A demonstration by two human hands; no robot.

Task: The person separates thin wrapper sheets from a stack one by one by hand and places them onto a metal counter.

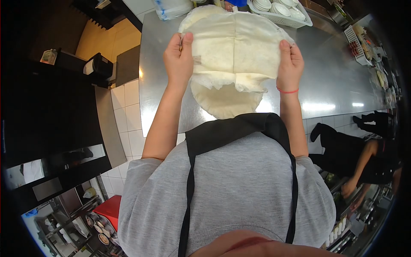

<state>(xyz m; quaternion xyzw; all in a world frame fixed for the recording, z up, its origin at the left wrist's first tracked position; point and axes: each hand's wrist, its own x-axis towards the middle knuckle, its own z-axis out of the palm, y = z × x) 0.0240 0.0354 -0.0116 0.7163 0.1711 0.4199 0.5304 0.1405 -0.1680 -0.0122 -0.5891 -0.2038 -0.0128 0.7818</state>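
Between my two hands a pale, cream-coloured thin sheet (257, 47) with fold creases and a ragged lower edge is stretched out. My left hand (179, 58) pinches its left side, thumb on top. On the right side, my right hand (290, 64), with a red band at the wrist, grips the sheet's edge between thumb and fingers. Below the held sheet, a rounded pale piece (227, 101) shows over the steel table (325, 81); whether the two are joined is hidden.
At the table's far edge stand a white basket (295, 21) of small white dishes and a clear plastic bag (171, 9). Another white basket (357, 45) is at the far right. A person in black (364, 158) works on the right, arm extended. A black dispenser (99, 67) stands left.
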